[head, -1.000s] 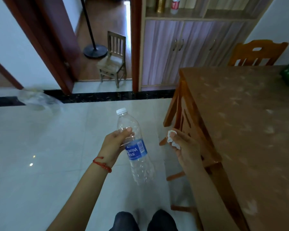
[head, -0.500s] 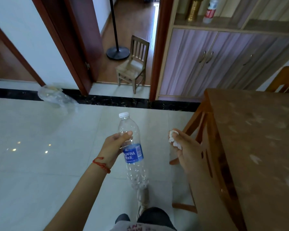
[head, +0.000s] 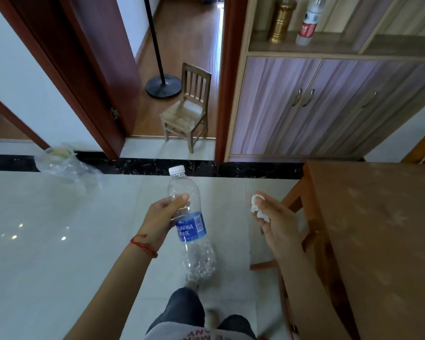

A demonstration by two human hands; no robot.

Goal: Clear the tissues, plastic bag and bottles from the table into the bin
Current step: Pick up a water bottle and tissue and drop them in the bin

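Two loads are travelling binward: the left hand (head: 161, 220) is clasping a clear blue-labelled plastic bottle (head: 190, 225), the right hand (head: 277, 223) is pinching a crumpled white tissue (head: 257, 207), needing a bin not yet visible.

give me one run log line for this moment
left hand: grip on clear plastic water bottle with blue label | right hand: grip on crumpled white tissue | bin: not in view | wooden table: at right

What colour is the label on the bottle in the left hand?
Blue with white lettering, on the water bottle held by the left hand; head view.
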